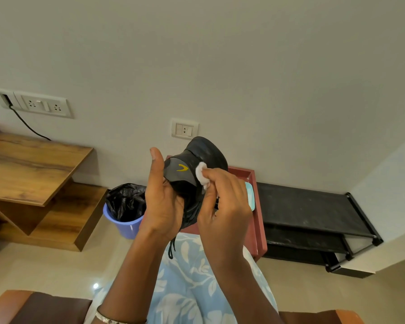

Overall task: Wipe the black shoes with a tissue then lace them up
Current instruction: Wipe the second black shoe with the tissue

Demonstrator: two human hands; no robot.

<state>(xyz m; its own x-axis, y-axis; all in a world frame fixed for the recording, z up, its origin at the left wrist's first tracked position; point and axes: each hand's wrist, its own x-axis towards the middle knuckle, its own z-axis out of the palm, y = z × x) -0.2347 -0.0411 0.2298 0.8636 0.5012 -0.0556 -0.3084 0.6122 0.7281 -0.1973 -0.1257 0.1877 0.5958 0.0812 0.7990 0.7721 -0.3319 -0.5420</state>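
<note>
Black shoe [204, 153] is held up over the person's lap, gripped from the left by the left hand [164, 202] with its thumb raised, seemingly to steady it and turn its side toward the wiping. The right hand [222, 199] pinches a folded white tissue [200, 175] against the upper, beside a yellow logo. A loose lace [171, 247] dangles below, so lacing looks still to come.

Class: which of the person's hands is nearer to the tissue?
Right. The right hand pinches the tissue against the shoe; the left hand grips the shoe's other side, apart from the tissue.
</note>
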